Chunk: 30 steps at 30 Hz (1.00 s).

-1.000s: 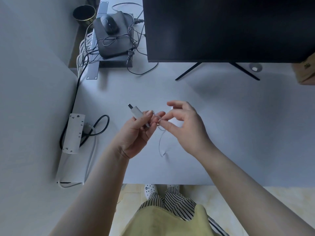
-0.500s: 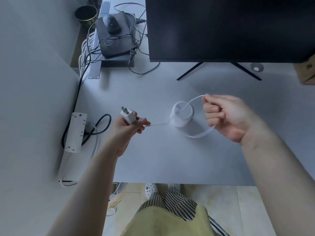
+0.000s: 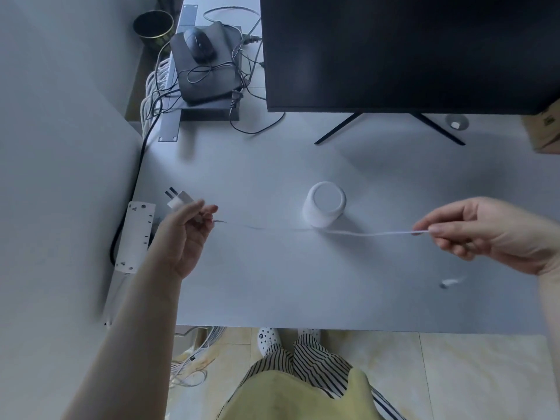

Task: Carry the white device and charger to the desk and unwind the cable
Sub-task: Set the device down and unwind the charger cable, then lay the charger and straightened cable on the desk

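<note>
Leftmost, a white power strip (image 3: 135, 236) lies along the surface's (image 3: 303, 283) left edge, a black cord (image 3: 133, 183) running from it toward the back.

Left hand (image 3: 185, 234): raised over the left part of the surface, just right of the strip, fingers curled shut on the charger (image 3: 178, 200). Charger: white, two dark prongs pointing up and to the left, clear of the fingers.

Cable (image 3: 372, 234): white, thin, stretched nearly straight between the two hands, passing just in front of the device; its left stretch is blurred and faint.

Device (image 3: 325, 204): white, rounded cylinder, upright on the surface near the middle, between the hands and behind the cable. Whether the cable touches its base cannot be told.

Right hand (image 3: 491, 234): held over the right part of the surface, thumb and forefinger pinched on the cable, other fingers folded under.

Small blurred white piece (image 3: 450, 282): below the right hand, above or on the surface; too smeared to identify.

Back row: dark cup (image 3: 153, 28) at far left off the surface; black box (image 3: 209, 74) bearing a mouse (image 3: 198, 43) and tangled black wires; large dark monitor (image 3: 409, 53) on a splayed black stand (image 3: 336, 131); cardboard box (image 3: 545, 128) at the right edge.

Near edge: tiled floor (image 3: 454, 374), loose pale wires (image 3: 194, 359) under the surface at left, striped trousers and spotted white shoes (image 3: 268, 338).
</note>
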Each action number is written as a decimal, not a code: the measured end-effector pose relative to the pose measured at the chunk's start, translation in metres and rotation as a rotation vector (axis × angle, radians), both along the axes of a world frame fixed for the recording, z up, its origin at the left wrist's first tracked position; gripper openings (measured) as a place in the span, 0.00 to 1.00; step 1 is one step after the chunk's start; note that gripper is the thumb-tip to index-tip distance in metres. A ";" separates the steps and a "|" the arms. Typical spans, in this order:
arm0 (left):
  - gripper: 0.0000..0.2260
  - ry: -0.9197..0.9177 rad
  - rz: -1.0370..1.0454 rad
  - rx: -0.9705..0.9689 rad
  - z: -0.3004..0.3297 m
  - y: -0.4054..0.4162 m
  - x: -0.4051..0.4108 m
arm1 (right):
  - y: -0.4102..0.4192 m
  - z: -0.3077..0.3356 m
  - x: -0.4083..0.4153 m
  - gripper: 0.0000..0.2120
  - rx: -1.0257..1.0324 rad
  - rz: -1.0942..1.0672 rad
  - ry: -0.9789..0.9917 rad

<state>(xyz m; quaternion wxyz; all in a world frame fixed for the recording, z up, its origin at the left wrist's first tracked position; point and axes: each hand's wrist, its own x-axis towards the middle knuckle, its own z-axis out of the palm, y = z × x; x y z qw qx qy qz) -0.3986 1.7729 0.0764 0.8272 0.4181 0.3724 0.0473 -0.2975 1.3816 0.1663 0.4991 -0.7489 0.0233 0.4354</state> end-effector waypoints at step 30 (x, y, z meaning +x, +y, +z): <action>0.23 0.533 0.035 0.717 -0.112 -0.033 -0.017 | -0.070 -0.197 -0.036 0.02 -0.772 -0.224 -0.922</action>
